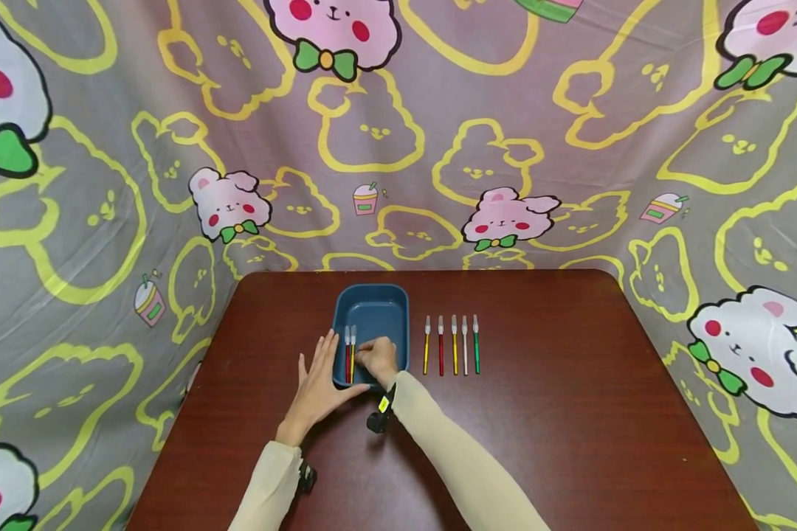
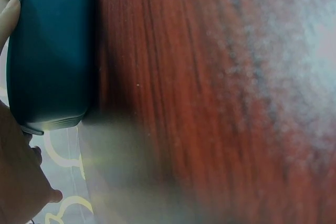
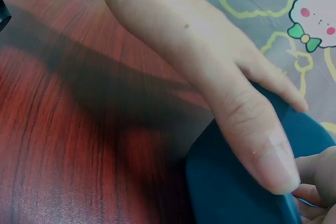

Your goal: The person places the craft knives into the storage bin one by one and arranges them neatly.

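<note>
A blue rectangular tray (image 1: pixel 375 293) stands on the table. In its left part lie a red pen-like tool (image 1: pixel 347 361) and a yellow pen-like tool (image 1: pixel 353 360), side by side with pale tips pointing away. My right hand (image 1: pixel 378 360) reaches into the tray with curled fingers, its fingertips pinching at the right side of the yellow tool; the grip itself is partly hidden. My left hand (image 1: pixel 319 383) rests along the tray's left front corner, fingers fairly straight. In the right wrist view the left thumb (image 3: pixel 275 166) lies on the tray's rim (image 3: pixel 231 182).
Right of the tray several similar tools lie in a row: yellow (image 1: pixel 426 350), red (image 1: pixel 441 350), another yellow (image 1: pixel 454 350), white (image 1: pixel 466 350) and green (image 1: pixel 477 350). The brown table (image 1: pixel 571 413) meets patterned cloth (image 1: pixel 398 147) at its back and sides.
</note>
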A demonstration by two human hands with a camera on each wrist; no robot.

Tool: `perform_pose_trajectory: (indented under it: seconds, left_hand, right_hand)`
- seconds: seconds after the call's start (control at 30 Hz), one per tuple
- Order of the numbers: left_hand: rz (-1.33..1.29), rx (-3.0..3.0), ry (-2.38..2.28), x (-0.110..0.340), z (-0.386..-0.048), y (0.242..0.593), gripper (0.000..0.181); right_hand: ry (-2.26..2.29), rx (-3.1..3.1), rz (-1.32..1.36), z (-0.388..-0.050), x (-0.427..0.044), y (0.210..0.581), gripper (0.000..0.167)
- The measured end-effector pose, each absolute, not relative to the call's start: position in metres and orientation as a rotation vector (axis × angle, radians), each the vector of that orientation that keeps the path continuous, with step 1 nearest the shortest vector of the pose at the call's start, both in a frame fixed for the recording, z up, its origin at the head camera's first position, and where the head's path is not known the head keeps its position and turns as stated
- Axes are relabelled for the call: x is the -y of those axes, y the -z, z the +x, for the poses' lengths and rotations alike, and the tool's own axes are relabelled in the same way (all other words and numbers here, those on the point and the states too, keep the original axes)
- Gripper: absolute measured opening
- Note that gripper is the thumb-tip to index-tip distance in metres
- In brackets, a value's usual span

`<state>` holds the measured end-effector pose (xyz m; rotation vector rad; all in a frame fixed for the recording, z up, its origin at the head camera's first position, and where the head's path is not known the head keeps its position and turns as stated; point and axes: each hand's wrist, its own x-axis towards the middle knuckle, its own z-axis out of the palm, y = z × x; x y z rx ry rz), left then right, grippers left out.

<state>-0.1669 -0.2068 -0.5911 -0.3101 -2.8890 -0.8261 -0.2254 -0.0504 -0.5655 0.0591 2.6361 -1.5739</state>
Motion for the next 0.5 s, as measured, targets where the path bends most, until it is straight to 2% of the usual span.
perform_pose_trajectory:
  seconds: [0.5]
  left_hand:
    - [-0.299, 2.907, 0.83, 0.206, -0.167, 0.59, 0.124]
  right_hand:
    - [1.753, -2.571, -0.038, -0.229, 0.023, 0.544, 0.021]
